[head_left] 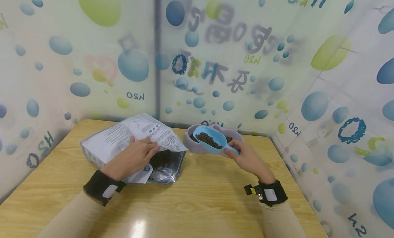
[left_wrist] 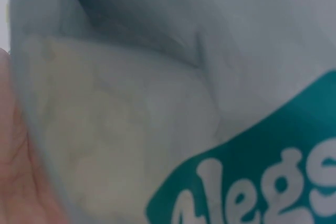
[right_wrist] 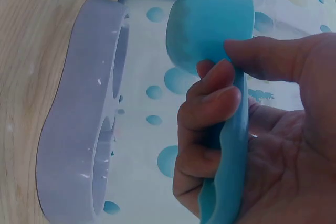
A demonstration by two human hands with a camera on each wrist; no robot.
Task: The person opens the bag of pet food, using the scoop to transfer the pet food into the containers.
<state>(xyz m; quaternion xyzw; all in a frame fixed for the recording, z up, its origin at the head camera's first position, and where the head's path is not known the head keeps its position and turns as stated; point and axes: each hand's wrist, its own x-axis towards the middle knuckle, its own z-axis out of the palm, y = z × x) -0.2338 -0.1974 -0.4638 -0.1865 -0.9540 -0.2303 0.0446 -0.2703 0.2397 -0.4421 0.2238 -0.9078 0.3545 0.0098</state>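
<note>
Dotted sheeting (head_left: 172, 91) backs the worktop (head_left: 200, 200). Left hand (head_left: 135, 156) touches an open bag (head_left: 107, 139), grip unclear; right hand (head_left: 248, 160) grips a scoop (head_left: 220, 135) of pellets (head_left: 208, 140) above a double bowl (head_left: 195, 147).

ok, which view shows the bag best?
Head: most of the bag, with its open mouth and dark pellets inside. Left wrist gets only a close-up patch with teal print; right wrist shows none of it.

Both arms (head_left: 74, 212) extend forward, left hand (head_left: 135, 156) palm down, right hand's (head_left: 248, 159) fingers (right_wrist: 219, 102) curled.
</note>
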